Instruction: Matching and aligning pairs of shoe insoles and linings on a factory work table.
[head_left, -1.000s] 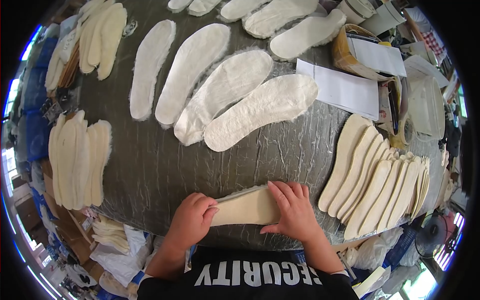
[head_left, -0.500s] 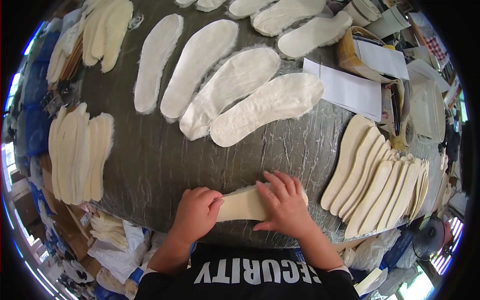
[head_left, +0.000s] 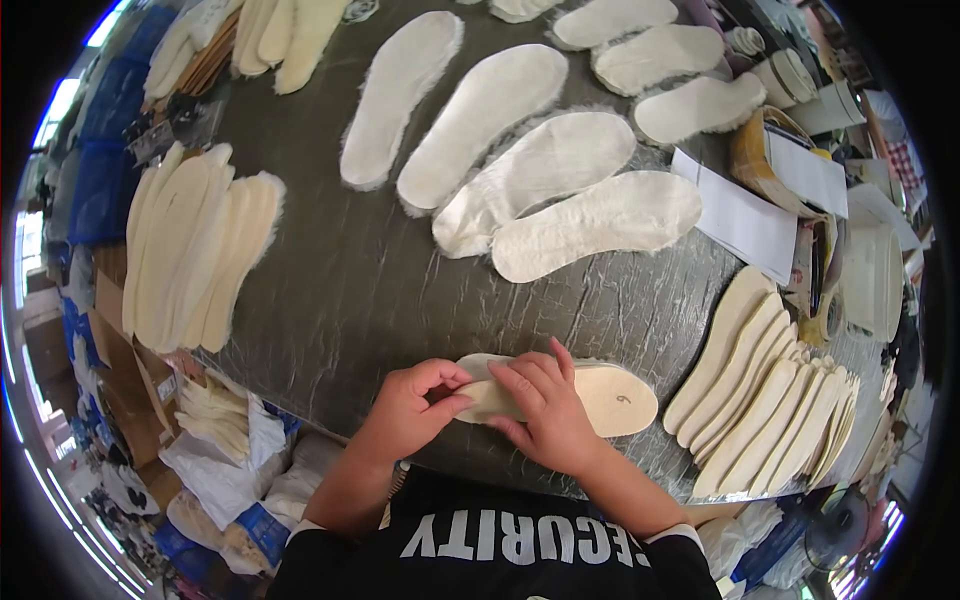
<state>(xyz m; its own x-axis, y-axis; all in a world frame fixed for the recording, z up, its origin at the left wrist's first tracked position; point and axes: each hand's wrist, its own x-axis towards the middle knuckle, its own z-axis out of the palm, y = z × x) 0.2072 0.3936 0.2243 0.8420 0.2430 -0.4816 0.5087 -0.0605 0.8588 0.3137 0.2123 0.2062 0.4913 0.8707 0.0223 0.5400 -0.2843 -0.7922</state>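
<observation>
At the near edge of the table lies a cream insole (head_left: 622, 398) with a marking on its broad right end. A whitish layer with a fuzzy rim shows beneath and behind it at the left. My left hand (head_left: 412, 408) pinches the left end between thumb and fingers. Across the middle rests my right hand (head_left: 548, 405), thumb at the near edge and fingers over the top, gripping the insole and covering part of it. Beyond my hands, several white fleecy insoles (head_left: 600, 222) lie spread out, pale side up.
Overlapping cream insoles (head_left: 735, 345) fan out at the right, and another stack (head_left: 185, 250) lies at the left edge. White paper sheets (head_left: 735, 220), a cut-open yellow container (head_left: 757, 158) and white tubs (head_left: 872, 275) stand at the far right. The dark table (head_left: 340, 290) has a creased covering.
The view has shifted, so the table's contents sit further right. My right hand has moved back from the insole's right end, baring its marked surface. My left hand still pinches the left end.
</observation>
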